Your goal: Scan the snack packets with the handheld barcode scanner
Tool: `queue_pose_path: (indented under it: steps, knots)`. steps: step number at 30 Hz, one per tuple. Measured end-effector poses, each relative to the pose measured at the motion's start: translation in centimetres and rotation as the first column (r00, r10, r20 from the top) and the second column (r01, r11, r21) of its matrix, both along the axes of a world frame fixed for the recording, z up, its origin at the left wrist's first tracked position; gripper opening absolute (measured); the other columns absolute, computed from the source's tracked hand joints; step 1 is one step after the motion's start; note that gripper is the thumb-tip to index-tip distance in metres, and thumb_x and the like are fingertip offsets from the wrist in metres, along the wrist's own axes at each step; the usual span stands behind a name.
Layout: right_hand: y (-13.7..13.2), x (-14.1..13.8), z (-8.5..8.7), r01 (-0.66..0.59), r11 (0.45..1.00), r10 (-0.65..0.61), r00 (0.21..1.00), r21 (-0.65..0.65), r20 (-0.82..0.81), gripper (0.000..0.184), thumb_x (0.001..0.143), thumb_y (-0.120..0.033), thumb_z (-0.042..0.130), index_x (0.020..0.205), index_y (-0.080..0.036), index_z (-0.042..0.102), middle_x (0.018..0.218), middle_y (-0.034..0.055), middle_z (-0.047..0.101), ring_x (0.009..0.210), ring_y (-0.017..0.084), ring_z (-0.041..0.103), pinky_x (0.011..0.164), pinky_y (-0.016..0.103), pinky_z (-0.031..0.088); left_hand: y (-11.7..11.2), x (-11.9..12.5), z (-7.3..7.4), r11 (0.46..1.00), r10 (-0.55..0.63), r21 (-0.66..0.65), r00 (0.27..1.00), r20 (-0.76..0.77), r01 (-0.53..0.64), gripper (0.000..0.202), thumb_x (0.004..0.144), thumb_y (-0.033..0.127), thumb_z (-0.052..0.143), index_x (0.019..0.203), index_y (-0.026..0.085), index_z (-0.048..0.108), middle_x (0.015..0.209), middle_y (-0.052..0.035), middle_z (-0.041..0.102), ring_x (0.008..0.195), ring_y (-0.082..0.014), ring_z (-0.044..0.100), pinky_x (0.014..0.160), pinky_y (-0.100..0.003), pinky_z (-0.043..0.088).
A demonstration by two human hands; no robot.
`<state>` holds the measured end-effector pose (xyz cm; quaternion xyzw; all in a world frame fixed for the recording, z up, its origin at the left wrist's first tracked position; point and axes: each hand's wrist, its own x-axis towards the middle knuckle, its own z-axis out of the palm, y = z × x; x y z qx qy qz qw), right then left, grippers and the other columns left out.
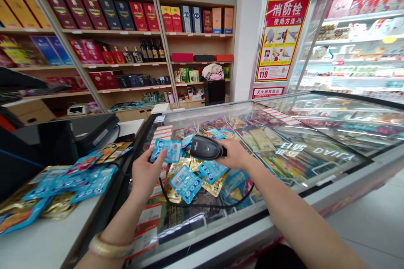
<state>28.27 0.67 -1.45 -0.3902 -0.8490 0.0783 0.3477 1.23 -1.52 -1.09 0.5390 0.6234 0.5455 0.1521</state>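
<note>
Between thumb and fingers, my left hand (145, 172) pinches a small blue snack packet (168, 150) above the glass top of a chest freezer. My right hand (235, 153) is wrapped round the handle of a black barcode scanner (205, 147), whose head points left toward that packet. From the scanner a black cable (208, 206) loops over the glass. Under both hands lie loose blue packets (186, 183) and gold packets (214, 186) on the freezer glass. The handle itself is mostly hidden by my right fingers.
On the left, a white counter (80, 225) bears a pile of blue and gold packets (67, 185) beside a black machine (94, 132). The glass-topped chest freezer (315, 183) stretches to the right. Shelves (126, 33) of boxes and bottles stand behind.
</note>
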Motion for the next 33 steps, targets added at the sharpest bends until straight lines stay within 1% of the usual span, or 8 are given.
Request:
queue_pose_path:
  steps: [2,5,9,16,20,24,31,33]
  knots:
    - [-0.1,-0.2,0.2,0.008,1.000,-0.008,0.999,0.001,0.038,0.019,0.069,-0.024,0.066,0.088,-0.020,0.067,0.081,0.0039,0.071,0.078,0.020,0.065,0.069,0.026,0.044,-0.1,-0.1,-0.1,1.000,0.008,0.010,0.999,-0.043,-0.007,0.032,0.071,0.046,0.062,0.081,0.016,0.069,0.067,0.0003,0.064,0.059,-0.0136,0.053,0.057,-0.023,0.042]
    - [-0.3,-0.3,0.4,0.010,1.000,-0.010,0.997,-0.008,0.072,0.016,0.068,-0.024,0.065,0.084,-0.019,0.065,0.078,0.0037,0.070,0.073,0.019,0.063,0.067,0.025,0.042,-0.2,-0.1,-0.3,1.000,0.002,0.010,0.998,-0.065,-0.002,0.033,0.072,0.047,0.061,0.082,0.016,0.070,0.069,0.0003,0.066,0.061,-0.0141,0.055,0.060,-0.024,0.043]
    - [-0.5,-0.4,0.5,0.006,0.999,-0.003,0.996,-0.033,0.092,0.018,0.069,-0.023,0.064,0.085,-0.019,0.065,0.080,0.0039,0.069,0.073,0.018,0.062,0.067,0.024,0.041,-0.3,0.0,-0.5,1.000,-0.014,0.019,0.996,-0.083,0.015,0.037,0.072,0.049,0.060,0.083,0.016,0.070,0.069,-0.0002,0.067,0.061,-0.0147,0.056,0.060,-0.024,0.044]
    - [-0.6,-0.5,0.6,0.014,0.998,-0.008,0.993,-0.057,0.115,0.019,0.071,-0.024,0.062,0.088,-0.018,0.066,0.081,0.0048,0.070,0.076,0.019,0.064,0.069,0.024,0.043,-0.4,0.0,-0.7,0.999,-0.020,0.037,0.992,-0.123,0.025,0.038,0.073,0.051,0.058,0.083,0.016,0.070,0.069,-0.0009,0.067,0.061,-0.0155,0.056,0.061,-0.025,0.044]
    - [-0.6,-0.5,0.7,0.024,0.997,-0.014,0.991,-0.071,0.137,0.019,0.071,-0.024,0.062,0.089,-0.018,0.066,0.083,0.0052,0.070,0.078,0.019,0.064,0.070,0.025,0.043,-0.4,0.0,-0.7,0.999,-0.018,0.036,0.993,-0.120,0.022,0.040,0.073,0.051,0.058,0.085,0.015,0.070,0.070,-0.0012,0.068,0.061,-0.0154,0.056,0.062,-0.025,0.044]
    - [-0.6,-0.6,0.7,0.038,0.996,-0.026,0.987,-0.077,0.156,0.018,0.070,-0.025,0.063,0.087,-0.018,0.066,0.080,0.0045,0.069,0.076,0.019,0.064,0.068,0.024,0.042,-0.3,0.0,-0.9,0.999,-0.029,0.034,0.994,-0.103,0.032,0.041,0.072,0.052,0.058,0.085,0.015,0.070,0.070,-0.0014,0.068,0.061,-0.0155,0.056,0.060,-0.025,0.043]
    - [-0.7,-0.6,0.8,0.027,0.997,-0.017,0.989,-0.066,0.148,0.018,0.070,-0.024,0.063,0.087,-0.018,0.066,0.080,0.0047,0.070,0.076,0.020,0.063,0.068,0.025,0.042,-0.3,-0.1,-1.1,0.998,-0.031,0.048,0.994,-0.102,0.036,0.040,0.073,0.052,0.059,0.085,0.015,0.070,0.069,-0.0014,0.067,0.061,-0.0147,0.055,0.061,-0.024,0.043]
    - [-0.6,-0.6,0.7,0.021,0.997,-0.011,0.991,-0.070,0.134,0.018,0.070,-0.024,0.063,0.088,-0.018,0.066,0.082,0.0050,0.070,0.075,0.020,0.064,0.068,0.025,0.043,-0.4,-0.1,-1.0,0.999,-0.026,0.044,0.995,-0.092,0.030,0.040,0.073,0.053,0.059,0.084,0.015,0.069,0.066,-0.0010,0.065,0.059,-0.0142,0.054,0.058,-0.024,0.042]
